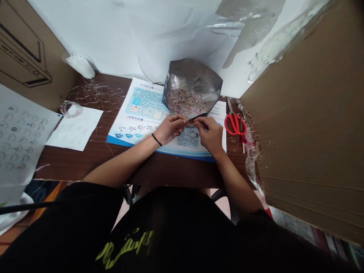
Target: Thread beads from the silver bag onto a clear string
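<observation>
My left hand (172,128), with a black band at the wrist, pinches at its fingertips just in front of the bead tray. Close beside it my right hand (209,132) is pinched too, its fingertips almost meeting the left ones. Between them runs a thin beaded thread (191,124), largely covered by the fingers; a few tiny red beads show below it. Directly beyond both hands stands a dark folded tray (196,72) with a heap of small red, pink, clear and yellowish beads (186,101) inside. Under the hands lies a blue-and-white printed sheet (119,127).
Red-handled scissors (235,124) lie right of the sheet, near crumpled clear plastic (251,151). To the left are tangled clear line (98,94), a beaded bracelet (71,110) and a white paper (75,131). Cardboard walls (307,113) flank the brown table (159,170).
</observation>
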Action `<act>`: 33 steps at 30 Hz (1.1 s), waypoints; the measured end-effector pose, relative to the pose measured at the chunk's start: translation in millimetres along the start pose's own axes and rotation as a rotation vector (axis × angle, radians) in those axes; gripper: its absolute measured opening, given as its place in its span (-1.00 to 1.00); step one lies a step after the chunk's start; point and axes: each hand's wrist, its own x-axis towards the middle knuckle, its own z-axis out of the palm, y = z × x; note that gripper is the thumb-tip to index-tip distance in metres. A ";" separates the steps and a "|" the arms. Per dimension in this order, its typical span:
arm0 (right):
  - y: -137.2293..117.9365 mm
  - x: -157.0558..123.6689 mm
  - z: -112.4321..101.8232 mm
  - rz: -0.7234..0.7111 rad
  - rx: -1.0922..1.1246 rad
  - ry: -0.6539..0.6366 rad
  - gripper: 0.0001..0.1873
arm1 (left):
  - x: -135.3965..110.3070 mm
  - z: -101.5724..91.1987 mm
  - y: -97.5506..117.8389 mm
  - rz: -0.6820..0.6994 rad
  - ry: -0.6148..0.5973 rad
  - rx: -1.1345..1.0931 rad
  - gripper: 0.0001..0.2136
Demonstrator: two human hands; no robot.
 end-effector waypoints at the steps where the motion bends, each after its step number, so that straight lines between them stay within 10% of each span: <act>1: -0.3 -0.2 0.4 -0.023 0.012 -0.010 -0.84 | 0.3 -0.8 -0.1 -0.018 -0.003 -0.016 -0.92; 33: -4.5 -3.9 2.2 -0.224 -0.065 0.020 -0.84 | 2.3 -2.0 -10.4 0.014 -0.025 0.171 -0.74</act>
